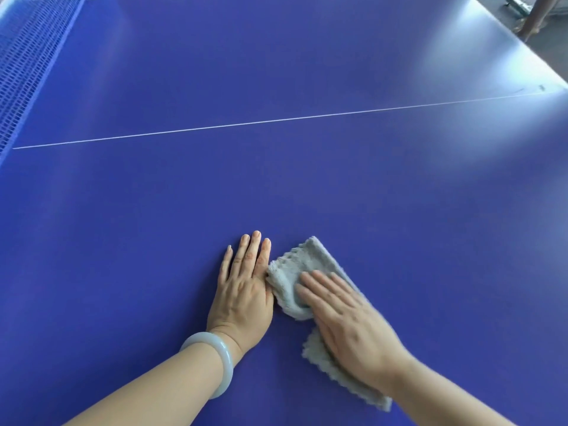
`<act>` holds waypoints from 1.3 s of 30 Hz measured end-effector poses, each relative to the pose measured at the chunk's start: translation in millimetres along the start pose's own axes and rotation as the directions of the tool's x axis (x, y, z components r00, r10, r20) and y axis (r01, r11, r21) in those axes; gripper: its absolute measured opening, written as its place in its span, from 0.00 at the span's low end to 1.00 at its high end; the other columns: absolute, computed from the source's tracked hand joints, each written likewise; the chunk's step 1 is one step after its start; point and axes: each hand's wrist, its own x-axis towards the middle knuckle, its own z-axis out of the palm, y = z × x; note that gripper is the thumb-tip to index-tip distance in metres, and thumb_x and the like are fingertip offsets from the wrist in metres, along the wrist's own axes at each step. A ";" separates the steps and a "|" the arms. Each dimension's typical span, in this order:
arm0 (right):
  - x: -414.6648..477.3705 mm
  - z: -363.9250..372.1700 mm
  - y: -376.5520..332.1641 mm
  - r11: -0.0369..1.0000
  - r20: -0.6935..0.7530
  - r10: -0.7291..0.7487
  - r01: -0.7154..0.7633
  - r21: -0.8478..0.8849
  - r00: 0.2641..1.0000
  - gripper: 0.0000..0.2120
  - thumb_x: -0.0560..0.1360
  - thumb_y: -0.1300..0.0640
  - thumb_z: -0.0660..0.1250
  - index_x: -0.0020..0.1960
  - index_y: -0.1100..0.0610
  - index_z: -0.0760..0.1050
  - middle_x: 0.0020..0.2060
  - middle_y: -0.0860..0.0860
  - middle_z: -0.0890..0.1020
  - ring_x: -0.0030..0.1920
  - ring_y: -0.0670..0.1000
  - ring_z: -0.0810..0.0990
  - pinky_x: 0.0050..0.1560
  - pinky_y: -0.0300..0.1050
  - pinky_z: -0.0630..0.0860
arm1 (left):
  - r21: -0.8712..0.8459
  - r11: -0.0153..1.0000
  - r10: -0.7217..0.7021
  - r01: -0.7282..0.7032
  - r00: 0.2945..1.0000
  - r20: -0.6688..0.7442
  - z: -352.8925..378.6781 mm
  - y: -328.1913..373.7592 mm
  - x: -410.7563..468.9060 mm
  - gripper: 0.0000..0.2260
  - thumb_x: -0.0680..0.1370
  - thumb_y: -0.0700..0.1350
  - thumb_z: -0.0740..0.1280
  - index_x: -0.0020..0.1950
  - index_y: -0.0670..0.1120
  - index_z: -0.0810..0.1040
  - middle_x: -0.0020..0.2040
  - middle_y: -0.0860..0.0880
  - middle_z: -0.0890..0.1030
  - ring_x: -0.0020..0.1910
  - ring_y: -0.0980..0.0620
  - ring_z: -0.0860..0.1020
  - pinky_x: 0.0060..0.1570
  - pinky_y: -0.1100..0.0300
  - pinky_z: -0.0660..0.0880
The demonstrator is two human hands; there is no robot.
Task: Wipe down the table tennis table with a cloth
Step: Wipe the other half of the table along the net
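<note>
Pressing on the cloth (296, 267), the right grip (347, 330) lies flat, fingers straight and together, curled round nothing. The cloth, pale grey and folded, lies on the blue table (276, 192) close in front of the person, showing beyond the fingertips and beside the wrist. The left grip (242, 292) rests palm-down on the table, fingers straight, its index side touching the cloth. A pale bangle (212, 361) circles that wrist. 1 white line (276, 119) crosses the table; the net (21, 66) stands far left.
</note>
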 end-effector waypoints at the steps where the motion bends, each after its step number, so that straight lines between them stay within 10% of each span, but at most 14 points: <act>1: -1.3 -7.2 22.7 1.000 -0.026 0.005 -0.006 -0.009 1.000 0.21 0.82 0.58 0.55 0.75 0.56 0.68 0.77 0.51 0.65 0.78 0.51 0.60 0.78 0.50 0.55 | 0.003 1.000 0.002 -0.002 1.000 -0.002 0.6 -0.7 -0.3 0.27 0.81 0.50 0.44 0.79 0.42 0.58 0.80 0.44 0.56 0.79 0.46 0.54 0.75 0.43 0.57; 3: 7.1 -26.0 65.3 0.969 -0.134 0.247 -0.248 0.016 0.960 0.21 0.82 0.62 0.56 0.74 0.56 0.68 0.76 0.53 0.66 0.78 0.53 0.61 0.78 0.51 0.54 | 0.006 1.000 0.005 -0.005 1.000 -0.004 2.6 -1.9 -0.7 0.27 0.82 0.51 0.44 0.79 0.42 0.57 0.80 0.45 0.56 0.79 0.46 0.55 0.75 0.44 0.58; 9: 89.2 -31.3 97.0 0.547 -0.295 0.814 -0.831 0.098 0.501 0.27 0.82 0.60 0.43 0.82 0.55 0.47 0.81 0.49 0.47 0.80 0.48 0.42 0.79 0.47 0.37 | 0.027 1.000 -0.007 0.008 1.000 -0.012 4.0 -0.1 1.6 0.27 0.81 0.50 0.47 0.78 0.41 0.62 0.78 0.43 0.60 0.78 0.44 0.59 0.73 0.42 0.61; 15: 140.3 -18.4 72.3 0.895 -0.158 0.442 -0.445 0.017 0.883 0.24 0.84 0.55 0.47 0.81 0.54 0.55 0.80 0.48 0.54 0.80 0.47 0.48 0.79 0.44 0.42 | 0.062 0.998 0.007 -0.009 0.999 0.039 -5.3 3.7 4.2 0.26 0.79 0.50 0.51 0.73 0.39 0.70 0.74 0.40 0.69 0.72 0.41 0.69 0.69 0.43 0.66; 18: 137.5 -19.2 79.8 0.890 -0.164 0.449 -0.455 0.002 0.878 0.24 0.85 0.54 0.48 0.80 0.53 0.57 0.80 0.48 0.56 0.80 0.47 0.49 0.80 0.45 0.45 | 0.018 0.999 0.030 -0.030 0.999 0.024 -16.8 -1.3 29.8 0.22 0.79 0.50 0.53 0.64 0.42 0.78 0.66 0.41 0.76 0.64 0.41 0.75 0.62 0.46 0.74; 24: 141.4 -18.9 77.2 0.870 -0.187 0.489 -0.491 0.038 0.852 0.23 0.85 0.54 0.48 0.80 0.51 0.58 0.79 0.45 0.55 0.80 0.45 0.49 0.79 0.41 0.41 | 0.013 0.992 -0.129 0.129 0.992 -0.003 -17.6 -11.3 125.9 0.26 0.84 0.52 0.48 0.80 0.44 0.49 0.81 0.44 0.47 0.80 0.45 0.45 0.77 0.49 0.47; 30: 206.5 -21.2 95.5 0.853 -0.221 0.515 -0.521 0.035 0.828 0.25 0.84 0.57 0.47 0.81 0.49 0.54 0.80 0.44 0.51 0.80 0.45 0.45 0.79 0.43 0.39 | -0.050 0.974 -0.222 0.219 0.973 -0.061 1.1 -10.5 136.0 0.27 0.83 0.51 0.48 0.81 0.43 0.52 0.81 0.45 0.51 0.80 0.47 0.47 0.78 0.49 0.46; 39: 344.8 -21.2 86.0 1.000 0.014 -0.007 0.007 -0.006 1.000 0.25 0.83 0.58 0.51 0.79 0.47 0.60 0.79 0.44 0.60 0.80 0.47 0.52 0.79 0.47 0.45 | -0.052 0.967 -0.251 0.248 0.966 -0.063 -2.1 -7.8 135.7 0.29 0.81 0.52 0.43 0.79 0.42 0.59 0.79 0.44 0.58 0.79 0.48 0.55 0.77 0.47 0.53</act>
